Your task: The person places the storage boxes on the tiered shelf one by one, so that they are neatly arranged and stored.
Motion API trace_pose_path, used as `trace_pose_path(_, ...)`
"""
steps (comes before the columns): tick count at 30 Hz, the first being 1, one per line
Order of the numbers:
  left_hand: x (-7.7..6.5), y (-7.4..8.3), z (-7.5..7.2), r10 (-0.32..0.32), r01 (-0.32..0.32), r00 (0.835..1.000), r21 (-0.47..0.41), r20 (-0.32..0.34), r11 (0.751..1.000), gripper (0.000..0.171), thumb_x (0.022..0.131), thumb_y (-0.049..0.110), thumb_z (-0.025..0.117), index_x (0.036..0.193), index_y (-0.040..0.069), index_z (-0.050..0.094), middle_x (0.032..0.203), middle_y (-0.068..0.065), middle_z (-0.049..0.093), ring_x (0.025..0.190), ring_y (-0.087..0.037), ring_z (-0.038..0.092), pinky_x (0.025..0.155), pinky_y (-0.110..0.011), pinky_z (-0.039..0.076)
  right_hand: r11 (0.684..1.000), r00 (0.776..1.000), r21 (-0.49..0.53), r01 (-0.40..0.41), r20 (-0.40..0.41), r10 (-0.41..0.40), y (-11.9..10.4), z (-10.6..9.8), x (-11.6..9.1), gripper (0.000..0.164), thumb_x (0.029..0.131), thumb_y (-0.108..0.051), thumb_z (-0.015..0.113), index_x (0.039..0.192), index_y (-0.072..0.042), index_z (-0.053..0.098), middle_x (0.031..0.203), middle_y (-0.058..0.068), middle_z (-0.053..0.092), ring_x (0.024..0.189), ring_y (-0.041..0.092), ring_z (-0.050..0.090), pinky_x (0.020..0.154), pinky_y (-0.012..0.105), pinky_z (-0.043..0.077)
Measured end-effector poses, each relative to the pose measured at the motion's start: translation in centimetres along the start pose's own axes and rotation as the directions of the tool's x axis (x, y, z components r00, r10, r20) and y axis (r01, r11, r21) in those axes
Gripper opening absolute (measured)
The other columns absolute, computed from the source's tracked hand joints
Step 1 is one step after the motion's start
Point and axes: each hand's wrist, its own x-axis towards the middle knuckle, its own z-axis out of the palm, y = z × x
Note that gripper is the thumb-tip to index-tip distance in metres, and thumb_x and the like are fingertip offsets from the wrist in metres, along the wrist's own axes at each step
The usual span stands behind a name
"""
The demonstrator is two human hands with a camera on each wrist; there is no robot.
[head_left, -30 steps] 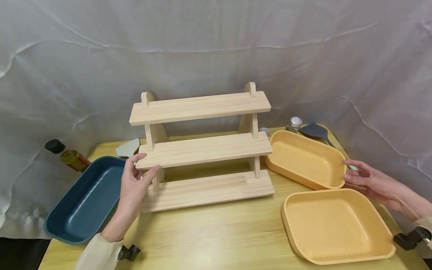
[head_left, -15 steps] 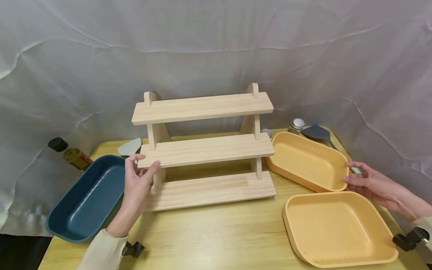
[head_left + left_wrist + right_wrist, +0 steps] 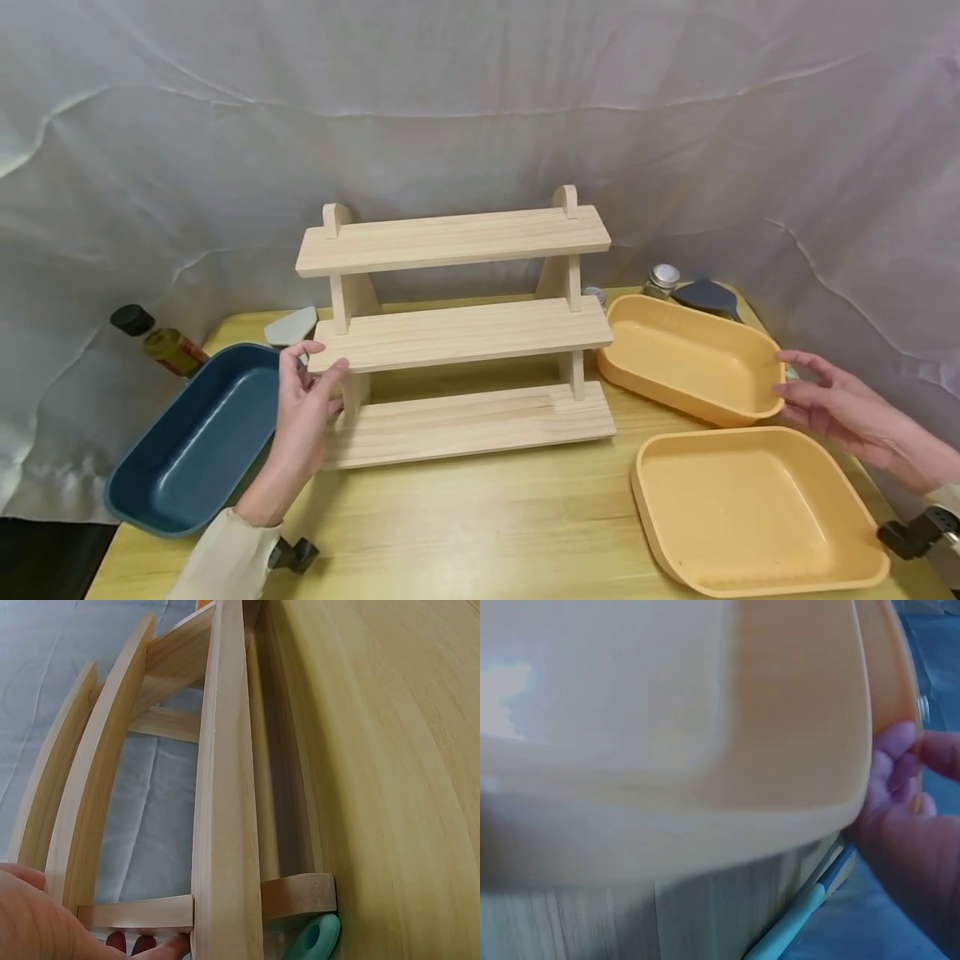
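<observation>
A three-tier wooden display stand (image 3: 457, 333) stands mid-table. My left hand (image 3: 298, 425) pinches the left end of its middle shelf, thumb on the front edge; in the left wrist view that hand (image 3: 45, 922) reaches around the shelf, with fingers close to a side support. Right of the stand, my right hand (image 3: 851, 408) holds the right end of the farther yellow tray (image 3: 693, 354). Seen from the right wrist, fingers and thumb of that hand (image 3: 907, 802) meet at the tray's rim (image 3: 892, 667), partly hidden by the nearer yellow tray (image 3: 802, 712).
That nearer yellow tray (image 3: 757, 508) sits at the front right. Behind the trays are a glass shaker (image 3: 662, 279) and a dark spatula head (image 3: 708, 296). On the left are a deep blue tray (image 3: 198, 442), a black-capped bottle (image 3: 168, 346) and a pale spatula head (image 3: 291, 327).
The right hand and the right end of the farther yellow tray have shifted slightly right, covering more of the dark spatula. The left hand stays on the stand. The head view has shifted slightly.
</observation>
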Motion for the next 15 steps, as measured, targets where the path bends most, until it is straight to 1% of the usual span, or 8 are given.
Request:
trace_pose_path(3, 0.0, 0.1, 0.0, -0.001, 0.001, 1.0, 0.001, 0.004, 1.0, 0.032, 0.111, 0.019, 0.067, 0.13, 0.029, 0.044, 0.11, -0.006, 0.039, 0.094, -0.018, 0.047, 0.07, -0.029, 0.049, 0.996, 0.996, 0.019, 0.085, 0.015, -0.085, -0.1, 0.1, 0.0, 0.049, 0.109, 0.02, 0.038, 0.141, -0.013, 0.056, 0.114, 0.015, 0.07, 0.101, 0.028, 0.076, 0.088, 0.037, 0.062)
trace_pose_path(6, 0.0, 0.1, 0.0, -0.01, 0.01, 1.0, 0.001, 0.008, 1.0, 0.033, 0.111, 0.021, 0.068, 0.131, 0.03, 0.044, 0.11, -0.006, 0.039, 0.095, -0.018, 0.048, 0.072, -0.03, 0.049, 0.99, 0.99, 0.033, 0.135, 0.035, -0.136, -0.1, 0.2, -0.1, 0.051, 0.109, 0.021, 0.035, 0.143, -0.011, 0.056, 0.117, 0.016, 0.07, 0.103, 0.028, 0.075, 0.088, 0.037, 0.062)
trace_pose_path(12, 0.0, 0.1, -0.1, -0.018, 0.018, 1.0, 0.005, 0.003, 1.0, 0.033, 0.11, 0.022, 0.069, 0.131, 0.031, 0.044, 0.108, -0.005, 0.038, 0.096, -0.019, 0.047, 0.073, -0.032, 0.048, 0.985, 0.984, 0.031, 0.167, 0.053, -0.168, -0.3, 0.2, -0.7, 0.052, 0.109, 0.021, 0.035, 0.144, -0.01, 0.057, 0.116, 0.017, 0.071, 0.105, 0.027, 0.075, 0.09, 0.036, 0.062)
trace_pose_path(15, 0.0, 0.1, -0.1, -0.024, 0.024, 1.0, 0.008, 0.003, 1.0, 0.033, 0.11, 0.023, 0.069, 0.13, 0.031, 0.044, 0.107, -0.004, 0.037, 0.095, -0.018, 0.046, 0.073, -0.032, 0.047, 0.983, 0.982, 0.054, 0.174, 0.058, -0.177, -0.7, 0.1, -1.2, 0.053, 0.109, 0.022, 0.033, 0.145, -0.009, 0.057, 0.116, 0.017, 0.072, 0.105, 0.028, 0.076, 0.089, 0.036, 0.062)
